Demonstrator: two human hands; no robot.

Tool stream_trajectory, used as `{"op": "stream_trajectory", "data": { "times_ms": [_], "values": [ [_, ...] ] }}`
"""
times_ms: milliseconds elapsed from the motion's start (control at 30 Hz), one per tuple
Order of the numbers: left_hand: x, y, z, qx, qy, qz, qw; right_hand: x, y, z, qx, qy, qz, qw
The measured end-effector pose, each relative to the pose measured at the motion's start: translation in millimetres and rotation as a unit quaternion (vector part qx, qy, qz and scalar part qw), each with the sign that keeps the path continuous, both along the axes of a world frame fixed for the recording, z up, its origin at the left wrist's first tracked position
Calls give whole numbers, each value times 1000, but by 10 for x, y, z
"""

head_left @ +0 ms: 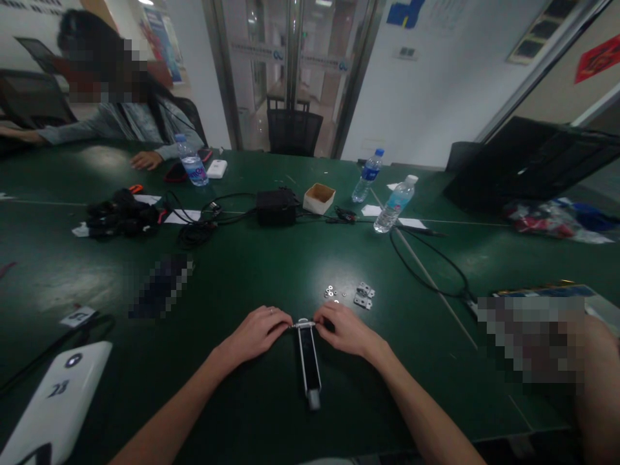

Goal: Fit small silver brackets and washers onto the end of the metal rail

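Note:
A long, narrow metal frame [303,361] lies on the green table in front of me, its grey block-like end towards me. A thin metal rod [304,325] crosses its far end. My left hand [261,330] is closed, fingertips pinching the rod's left end. On the other side, my right hand [343,328] pinches the right end between thumb and fingers. Just beyond my right hand are several small washers or nuts [330,292], too small to tell apart. To their right sit small metal bracket plates [363,296] with holes.
Two water bottles [394,204] stand at the back right, another bottle [192,161] at the back left. A small open box [319,198] sits beside a black adapter [276,206] and cables. A white power bank [61,400] lies front left. People sit at far left and right.

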State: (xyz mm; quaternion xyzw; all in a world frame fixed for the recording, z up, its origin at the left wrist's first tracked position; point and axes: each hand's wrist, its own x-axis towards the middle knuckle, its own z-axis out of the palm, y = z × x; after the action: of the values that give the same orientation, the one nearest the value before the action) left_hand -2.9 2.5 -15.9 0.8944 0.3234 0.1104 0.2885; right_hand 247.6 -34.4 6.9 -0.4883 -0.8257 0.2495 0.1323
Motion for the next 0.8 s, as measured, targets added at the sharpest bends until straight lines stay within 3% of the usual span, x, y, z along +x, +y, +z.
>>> {"op": "stream_trajectory", "data": {
  "times_ms": [233,567,800],
  "values": [
    [15,-16,22,6,13,7,1000,29,5,29,6,13,-18,1000],
    [17,-44,43,-50,13,41,998,5,2,-41,7,-5,-5,1000],
    [58,-63,100,-32,-2,45,998,-7,1,-39,9,-11,-6,1000]
  ]
}}
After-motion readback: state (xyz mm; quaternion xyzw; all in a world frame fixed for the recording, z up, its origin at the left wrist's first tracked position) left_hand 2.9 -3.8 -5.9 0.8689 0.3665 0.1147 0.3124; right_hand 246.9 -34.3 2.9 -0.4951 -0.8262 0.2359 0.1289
